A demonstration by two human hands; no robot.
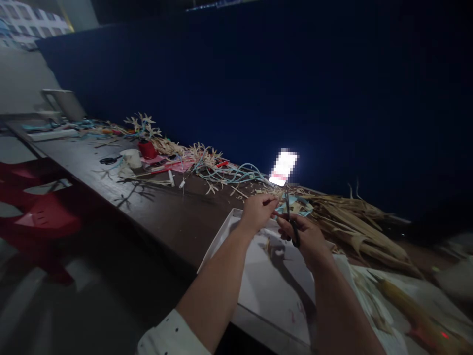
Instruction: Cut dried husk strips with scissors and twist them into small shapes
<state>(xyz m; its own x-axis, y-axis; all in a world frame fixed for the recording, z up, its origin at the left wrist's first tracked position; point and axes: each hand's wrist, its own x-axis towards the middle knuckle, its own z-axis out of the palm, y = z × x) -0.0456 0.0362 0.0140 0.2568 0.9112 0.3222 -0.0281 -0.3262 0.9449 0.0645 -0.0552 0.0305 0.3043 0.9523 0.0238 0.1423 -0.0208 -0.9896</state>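
My right hand (305, 236) is closed round a pair of dark-handled scissors (294, 234), whose blades point up and away from me. Just left of the blades, my left hand (258, 212) is pinched shut; what lies between its fingers is too small to make out. Both hands are over a shallow white box (258, 276) with small scraps in it. Beyond the hands, pale blue material (295, 204) and cut bits are scattered, and a bright, pixelated screen-like rectangle (284, 167) stands behind them.
Dried husks (362, 227) are heaped at the right. Along the blue wall (221, 88) lie pale blue cords (225, 172), straw-coloured flower shapes (207, 155) and a red thread spool (147, 149). Another pair of scissors (110, 160) rests farther left. Red chairs (48, 217) flank the table (166, 217).
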